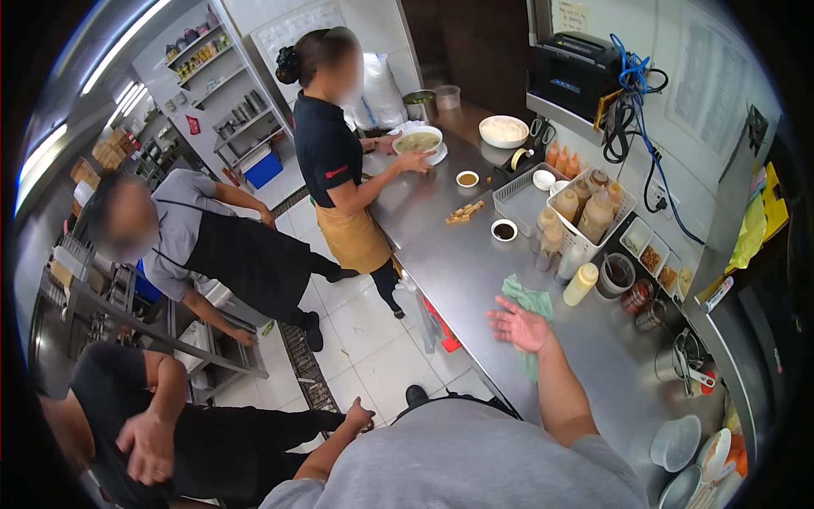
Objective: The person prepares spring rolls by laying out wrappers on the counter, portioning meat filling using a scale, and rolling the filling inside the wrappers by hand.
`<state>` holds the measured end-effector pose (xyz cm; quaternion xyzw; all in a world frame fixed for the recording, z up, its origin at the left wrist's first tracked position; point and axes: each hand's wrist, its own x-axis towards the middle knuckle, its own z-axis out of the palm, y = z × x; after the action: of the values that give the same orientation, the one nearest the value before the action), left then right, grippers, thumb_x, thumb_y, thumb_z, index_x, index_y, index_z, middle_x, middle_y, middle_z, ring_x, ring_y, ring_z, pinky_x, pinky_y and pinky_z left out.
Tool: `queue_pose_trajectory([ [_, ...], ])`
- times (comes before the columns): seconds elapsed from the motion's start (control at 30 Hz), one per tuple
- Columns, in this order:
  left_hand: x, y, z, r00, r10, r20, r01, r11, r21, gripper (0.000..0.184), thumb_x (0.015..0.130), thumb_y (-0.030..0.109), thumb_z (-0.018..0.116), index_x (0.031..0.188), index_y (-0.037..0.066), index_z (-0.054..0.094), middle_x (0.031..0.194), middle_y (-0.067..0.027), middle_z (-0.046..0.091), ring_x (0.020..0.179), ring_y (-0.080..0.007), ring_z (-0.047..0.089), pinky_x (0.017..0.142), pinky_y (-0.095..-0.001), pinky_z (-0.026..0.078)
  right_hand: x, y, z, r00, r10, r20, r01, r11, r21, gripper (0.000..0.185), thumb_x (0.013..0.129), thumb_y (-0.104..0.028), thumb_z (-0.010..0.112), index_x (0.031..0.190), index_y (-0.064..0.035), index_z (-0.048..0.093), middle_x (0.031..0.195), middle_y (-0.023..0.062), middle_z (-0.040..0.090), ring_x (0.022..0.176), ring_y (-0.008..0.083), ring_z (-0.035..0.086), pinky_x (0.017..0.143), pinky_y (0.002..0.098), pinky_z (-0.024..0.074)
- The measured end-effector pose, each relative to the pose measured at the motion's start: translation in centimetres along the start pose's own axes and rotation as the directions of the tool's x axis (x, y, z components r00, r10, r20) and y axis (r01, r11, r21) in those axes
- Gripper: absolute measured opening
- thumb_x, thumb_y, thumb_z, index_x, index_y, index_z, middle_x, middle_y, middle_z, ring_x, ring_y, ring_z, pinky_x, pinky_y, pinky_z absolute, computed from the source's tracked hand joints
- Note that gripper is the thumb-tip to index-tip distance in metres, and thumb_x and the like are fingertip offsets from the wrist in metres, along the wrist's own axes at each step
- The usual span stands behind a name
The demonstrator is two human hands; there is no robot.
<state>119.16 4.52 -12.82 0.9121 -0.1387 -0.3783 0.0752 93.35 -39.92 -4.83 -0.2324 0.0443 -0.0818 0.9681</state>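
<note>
From where I stand, the relation to watch is between the right hand and the green cloth on the steel counter. The hand is spread wide, palm turned up, fingers pointing left toward the counter's edge, and I see nothing in it. The cloth lies crumpled right behind it: the bunched part shows just past the fingers, on the far side, and a thinner tail comes out on the near side, beside the wrist. Its long axis runs away from the wearer, so the hand crosses it near the middle. Whether skin and cloth touch, I cannot tell.

The right hand is clearly the nearer one. The left hand hangs over the floor, off the counter's edge and well apart from the cloth. Its fingers look loosely bent; whether it grips anything, I cannot tell.

Just beyond the cloth, to the right, stands a yellow bottle, with a lidless tub past it. A bowl of dark sauce sits farther up the counter. Farther still, a co-worker holds a soup bowl.
</note>
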Motion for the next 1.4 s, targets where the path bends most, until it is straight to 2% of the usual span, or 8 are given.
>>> queue_pose_trajectory([
  [0.2,6.2,-3.7,3.1,0.961,0.254,-0.108,-0.224,0.947,0.229,0.094,0.074,0.024,0.074,0.145,-0.005,0.018,0.082,-0.0193,0.069,0.082,-0.0310,0.068,0.075,-0.0373,0.054,-4.3,2.5,3.3,0.985,-0.170,-0.018,0.170,0.985,-0.027,0.050,0.085,-0.026,0.065,0.128,-0.0060,0.050,0.124,0.0163,0.054,0.111,0.0259,0.054,0.095,0.0407,0.0443],
  [0.27,7.4,-3.1,2.6,0.980,0.197,0.019,-0.197,0.978,0.068,0.091,0.076,0.024,0.073,0.144,-0.007,0.020,0.086,-0.0186,0.069,0.081,-0.0311,0.067,0.078,-0.0374,0.053,-7.3,3.8,3.3,0.974,-0.226,-0.014,0.226,0.974,-0.017,0.038,0.084,-0.024,0.065,0.116,-0.0050,0.056,0.115,0.0142,0.058,0.105,0.0240,0.056,0.091,0.0385,0.0457],
  [0.4,4.5,4.5,-0.5,0.881,0.374,-0.288,-0.447,0.857,-0.254,0.048,0.086,0.035,0.068,0.123,0.006,0.058,0.082,-0.0107,0.065,0.067,-0.0186,0.058,0.066,-0.0328,0.049,-13.2,5.1,5.7,0.944,-0.317,-0.094,0.320,0.947,0.024,0.028,0.084,-0.026,0.064,0.101,-0.0063,0.056,0.097,0.0082,0.056,0.087,0.0196,0.055,0.077,0.0330,0.0451],
  [0.67,3.6,21.8,-3.9,0.558,0.806,-0.196,-0.753,0.393,-0.528,0.028,0.094,0.021,0.057,0.114,0.002,0.056,0.079,-0.0027,0.058,0.063,-0.0075,0.049,0.057,-0.0218,0.041,-17.7,9.2,8.8,0.834,-0.461,-0.303,0.467,0.882,-0.058,0.025,0.088,-0.030,0.060,0.090,-0.0066,0.052,0.080,0.0037,0.049,0.072,0.0138,0.046,0.063,0.0266,0.0369],
  [0.93,4.6,34.5,-5.7,0.045,0.998,-0.042,-0.874,0.019,-0.486,0.033,0.092,0.021,0.056,0.119,0.002,0.055,0.089,-0.0031,0.058,0.069,-0.0077,0.048,0.062,-0.0220,0.041,-20.7,19.4,13.0,0.654,-0.491,-0.576,0.555,0.828,-0.076,0.025,0.090,-0.030,0.058,0.082,-0.0076,0.050,0.074,0.0020,0.045,0.061,0.0114,0.039,0.053,0.0234,0.0324],
  [1.13,8.1,40.5,-3.2,-0.117,0.991,0.063,-0.789,-0.054,-0.612,0.040,0.093,0.024,0.054,0.125,0.001,0.049,0.097,-0.0052,0.055,0.076,-0.0088,0.048,0.063,-0.0210,0.039,-18.6,31.8,15.3,0.261,-0.407,-0.875,0.695,0.708,-0.122,0.021,0.091,-0.028,0.058,0.077,-0.0124,0.053,0.070,-0.0033,0.051,0.063,0.0097,0.046,0.058,0.0241,0.0376],
  [1.3,3.8,41.6,-1.0,-0.305,0.924,0.231,-0.675,-0.039,-0.737,0.045,0.094,0.026,0.055,0.129,-0.001,0.046,0.096,-0.0045,0.052,0.079,-0.0097,0.047,0.066,-0.0217,0.039,-13.4,47.1,13.5,-0.332,0.120,-0.936,0.804,0.556,-0.213,0.017,0.087,-0.020,0.063,0.074,-0.0121,0.056,0.063,-0.0010,0.053,0.056,0.0119,0.049,0.053,0.0270,0.0418],
  [1.4,1.4,41.5,0.5,-0.435,0.865,0.250,-0.603,-0.074,-0.794,0.047,0.094,0.028,0.056,0.129,-0.001,0.046,0.096,-0.0044,0.052,0.078,-0.0096,0.046,0.066,-0.0214,0.039,-10.0,54.4,14.4,-0.419,0.345,-0.840,0.793,0.590,-0.154,0.013,0.085,-0.018,0.064,0.075,-0.0114,0.060,0.065,0.0009,0.054,0.057,0.0135,0.051,0.054,0.0285,0.0432],
])
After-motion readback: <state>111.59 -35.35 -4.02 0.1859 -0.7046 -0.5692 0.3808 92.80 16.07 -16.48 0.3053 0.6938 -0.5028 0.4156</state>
